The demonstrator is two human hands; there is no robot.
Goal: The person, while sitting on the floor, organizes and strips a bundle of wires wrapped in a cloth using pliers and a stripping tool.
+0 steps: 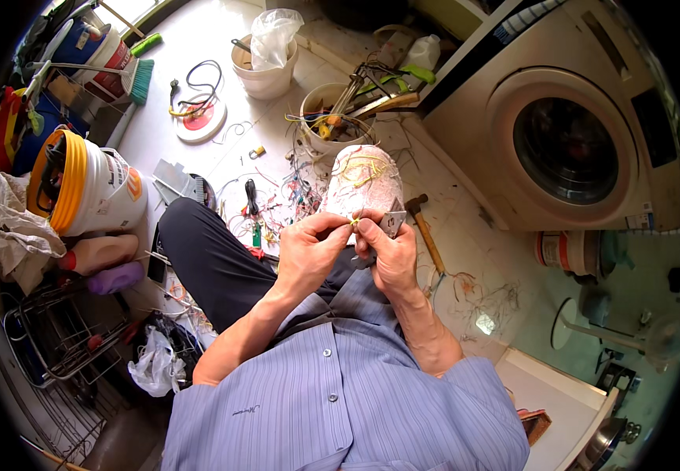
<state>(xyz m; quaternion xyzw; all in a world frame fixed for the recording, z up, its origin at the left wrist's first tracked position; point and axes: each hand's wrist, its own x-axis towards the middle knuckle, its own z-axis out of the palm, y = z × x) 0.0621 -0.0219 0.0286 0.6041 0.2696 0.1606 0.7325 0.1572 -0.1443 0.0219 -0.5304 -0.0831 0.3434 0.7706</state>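
My left hand point(314, 247) pinches one side of a short yellow-green wire point(354, 222) between thumb and index finger. At its other side, my right hand point(387, 247) has its thumb and fingertips on the same wire. A flat grey metal piece point(393, 221), pointed at the top, also sits in my right hand. Darker metal shows below those fingers; what it is I cannot tell. Just beyond both hands stands a rounded, pale, speckled block point(363, 171) with loose yellow wires on top. A hammer point(426, 232) with a wooden handle lies on the floor to the right.
Cut wires point(301, 197) litter the floor ahead. Behind the block stands a bucket of tools point(323, 101), with a white bucket point(264, 79) farther back. A yellow-rimmed bucket point(110, 191) lies tilted at left. The washing machine point(481, 135) is at right.
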